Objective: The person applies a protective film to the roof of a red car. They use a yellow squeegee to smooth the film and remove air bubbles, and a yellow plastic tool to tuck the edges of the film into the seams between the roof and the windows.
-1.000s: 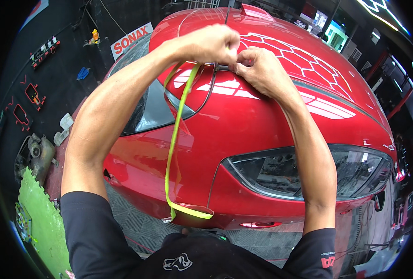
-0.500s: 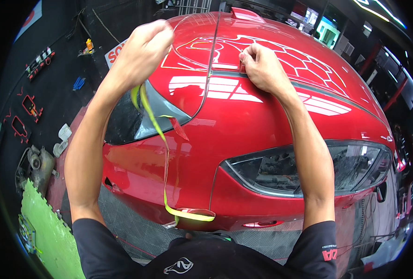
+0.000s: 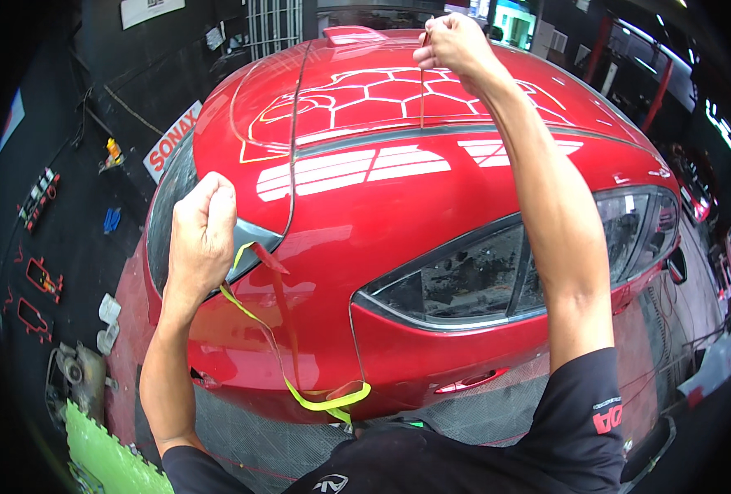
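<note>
- One red car body (image 3: 431, 230), glossy, fills most of the view; pale line tape in a honeycomb pattern (image 3: 382, 95) is laid out on the upper panel beyond a dark seam, and a dark tail lamp (image 3: 481, 276) sits on the near flank.
- One right hand (image 3: 456, 45), raised over the far part of the patterned panel, fingers pinched shut on the top end of a thin dark line (image 3: 421, 90) that runs straight down across the pattern toward the seam.
- One left hand (image 3: 203, 239), low at the near left edge of the car by the dark glass, curled closed around a strip of yellow-green tape (image 3: 295, 387).
- One length of that yellow-green tape, hanging from the left hand in a loose loop down to the lower edge of the body, with a reddish strip (image 3: 279, 309) beside it; whether the two are one piece cannot be told.
- One green floor mat (image 3: 102, 449) at the lower left, small tools and bottles scattered on the dark floor nearby.
- Step in hand, by judgement: pulling the fine line up through the taped pattern while the spent tape is held clear. The next move would call for a steady, even pull along the laid line, kept low to the paint.
</note>
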The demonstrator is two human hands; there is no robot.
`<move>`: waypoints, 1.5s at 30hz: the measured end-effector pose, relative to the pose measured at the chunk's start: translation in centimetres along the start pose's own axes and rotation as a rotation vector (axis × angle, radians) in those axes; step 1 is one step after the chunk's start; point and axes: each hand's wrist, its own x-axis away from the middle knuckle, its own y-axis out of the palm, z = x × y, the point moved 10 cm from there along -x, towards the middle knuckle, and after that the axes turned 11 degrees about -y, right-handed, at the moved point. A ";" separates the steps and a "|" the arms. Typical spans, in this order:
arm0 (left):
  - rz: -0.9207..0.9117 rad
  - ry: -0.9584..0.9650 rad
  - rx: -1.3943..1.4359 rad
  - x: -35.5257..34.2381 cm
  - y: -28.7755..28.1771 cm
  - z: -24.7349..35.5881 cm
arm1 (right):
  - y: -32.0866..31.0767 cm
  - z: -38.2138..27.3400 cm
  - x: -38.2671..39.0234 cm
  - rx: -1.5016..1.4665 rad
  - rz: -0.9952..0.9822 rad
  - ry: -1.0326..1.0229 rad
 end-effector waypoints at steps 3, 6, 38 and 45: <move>-0.037 0.062 -0.019 -0.2 2.2 2.1 | -5.6 2.3 -2.9 -0.183 0.121 -0.104; -0.067 0.114 -0.073 0.1 3.7 3.5 | -10.3 -1.6 -4.0 -0.150 0.242 -0.176; 0.065 0.291 0.160 23.8 15.0 2.4 | 15.0 -9.9 42.6 -1.056 0.094 0.818; -0.145 0.469 0.101 27.7 14.7 3.7 | 8.7 -9.9 42.2 -0.931 0.577 0.546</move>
